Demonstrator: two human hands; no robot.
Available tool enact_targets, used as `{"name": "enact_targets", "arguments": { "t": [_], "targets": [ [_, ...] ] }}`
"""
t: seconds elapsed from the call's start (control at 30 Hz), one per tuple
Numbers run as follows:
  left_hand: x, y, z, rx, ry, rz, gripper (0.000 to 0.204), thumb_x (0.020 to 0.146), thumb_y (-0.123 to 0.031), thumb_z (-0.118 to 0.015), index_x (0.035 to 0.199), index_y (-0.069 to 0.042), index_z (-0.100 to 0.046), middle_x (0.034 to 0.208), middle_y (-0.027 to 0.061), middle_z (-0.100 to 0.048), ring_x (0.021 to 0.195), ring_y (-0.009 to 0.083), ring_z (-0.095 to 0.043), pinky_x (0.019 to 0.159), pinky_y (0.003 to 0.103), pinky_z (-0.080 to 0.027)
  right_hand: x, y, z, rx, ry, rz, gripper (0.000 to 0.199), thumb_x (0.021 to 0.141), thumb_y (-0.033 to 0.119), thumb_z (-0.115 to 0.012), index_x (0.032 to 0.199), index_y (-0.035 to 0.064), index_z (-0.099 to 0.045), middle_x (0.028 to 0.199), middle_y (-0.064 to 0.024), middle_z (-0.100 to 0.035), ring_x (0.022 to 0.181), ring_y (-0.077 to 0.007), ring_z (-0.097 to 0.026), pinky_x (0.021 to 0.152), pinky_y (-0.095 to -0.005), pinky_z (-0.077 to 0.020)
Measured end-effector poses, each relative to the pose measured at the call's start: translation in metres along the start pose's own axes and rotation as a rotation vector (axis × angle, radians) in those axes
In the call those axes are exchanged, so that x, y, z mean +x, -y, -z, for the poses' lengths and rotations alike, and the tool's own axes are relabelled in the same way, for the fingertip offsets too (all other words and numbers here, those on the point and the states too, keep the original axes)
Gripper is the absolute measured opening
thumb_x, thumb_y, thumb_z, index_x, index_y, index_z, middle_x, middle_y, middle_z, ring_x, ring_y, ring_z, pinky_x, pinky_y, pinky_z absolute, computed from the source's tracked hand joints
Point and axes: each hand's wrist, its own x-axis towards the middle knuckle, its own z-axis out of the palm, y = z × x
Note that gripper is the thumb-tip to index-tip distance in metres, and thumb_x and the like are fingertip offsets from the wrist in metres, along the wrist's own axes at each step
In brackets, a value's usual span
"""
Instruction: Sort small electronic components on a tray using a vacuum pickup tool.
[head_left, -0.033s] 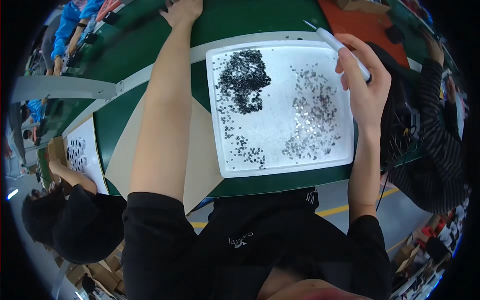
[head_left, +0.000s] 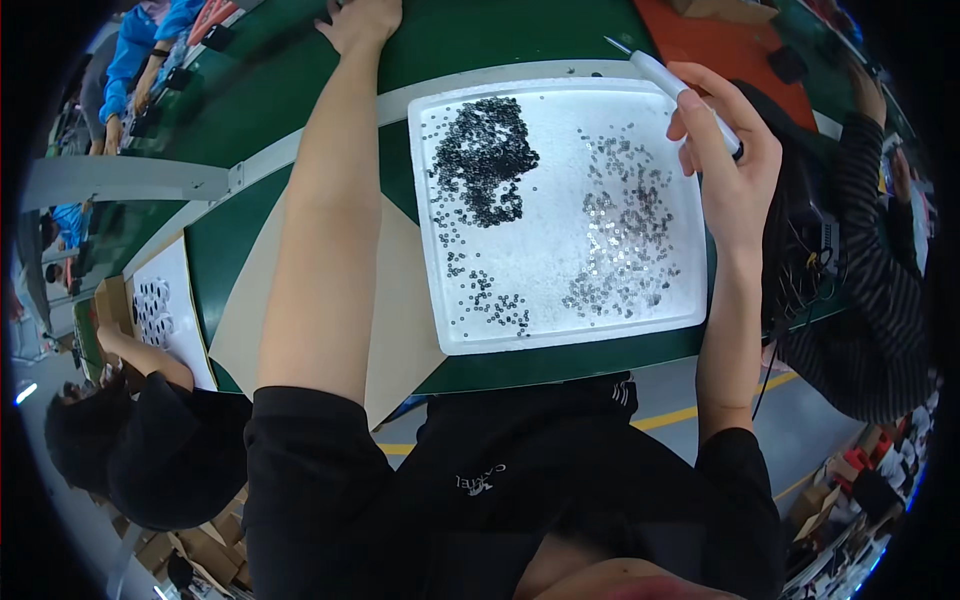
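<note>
While the right hand (head_left: 735,170) has its fingers clamped on a white pen-like tool (head_left: 680,90) beside the lit tray (head_left: 560,340), the left hand (head_left: 362,20) reaches far across the bench (head_left: 300,70), finger state unclear.

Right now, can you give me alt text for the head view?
The right hand holds a white pen-like tool beside a lit white tray of small dark and silvery parts. The left hand reaches far across the green table.
</note>
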Motion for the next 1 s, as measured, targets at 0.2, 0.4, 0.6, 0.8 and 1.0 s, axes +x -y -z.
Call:
{"name": "enact_targets", "arguments": {
  "t": [0.2,0.4,0.6,0.8,1.0],
  "targets": [
    [0.021,0.002,-0.049,0.645,-0.271,0.359,0.065,0.096,-0.053,-0.034,0.149,-0.014,-0.037,0.157,0.0079,-0.03,0.145,0.0295,-0.026,0.117,0.055,-0.015,0.001,-0.002,0.007,0.111,0.125,-0.129,0.025,0.095,0.014,-0.058,0.111,-0.0019,-0.07,0.069,-0.0059,-0.063,0.055,-0.0042,-0.049,0.05,-0.0189,-0.039],
    [0.02,-0.009,-0.05,0.65,-0.271,0.353,0.064,0.096,-0.051,-0.035,0.148,-0.014,-0.038,0.156,0.008,-0.032,0.144,0.0293,-0.029,0.117,0.054,-0.018,-0.003,-0.006,-0.003,-0.024,0.094,-0.07,0.022,0.095,0.016,-0.06,0.103,-0.0015,-0.072,0.068,-0.0042,-0.064,0.056,-0.0038,-0.051,0.05,-0.0183,-0.0377],
    [0.022,-0.011,-0.055,0.634,-0.277,0.354,0.063,0.096,-0.051,-0.035,0.148,-0.015,-0.039,0.156,0.0084,-0.032,0.144,0.0292,-0.028,0.117,0.053,-0.017,-0.005,-0.013,-0.006,-0.218,0.129,-0.062,0.023,0.096,0.019,-0.061,0.095,-0.0014,-0.072,0.062,-0.0015,-0.062,0.053,-0.003,-0.051,0.049,-0.018,-0.0356],
    [0.024,-0.017,-0.06,0.61,-0.277,0.366,0.063,0.097,-0.051,-0.035,0.148,-0.015,-0.039,0.157,0.009,-0.031,0.145,0.0291,-0.027,0.117,0.054,-0.016,-0.004,-0.018,-0.007,-0.26,0.13,-0.091,0.024,0.096,0.021,-0.061,0.091,-0.0006,-0.072,0.056,-0.0006,-0.059,0.05,-0.0026,-0.05,0.047,-0.0182,-0.0344],
    [0.024,-0.02,-0.064,0.599,-0.283,0.362,0.063,0.097,-0.051,-0.035,0.148,-0.015,-0.038,0.158,0.0083,-0.029,0.145,0.0287,-0.026,0.118,0.054,-0.015,-0.003,-0.018,-0.009,-0.26,0.126,-0.133,0.024,0.096,0.021,-0.061,0.091,-0.0003,-0.072,0.056,-0.0003,-0.059,0.05,-0.0024,-0.049,0.047,-0.0184,-0.0341]
  ]
}}
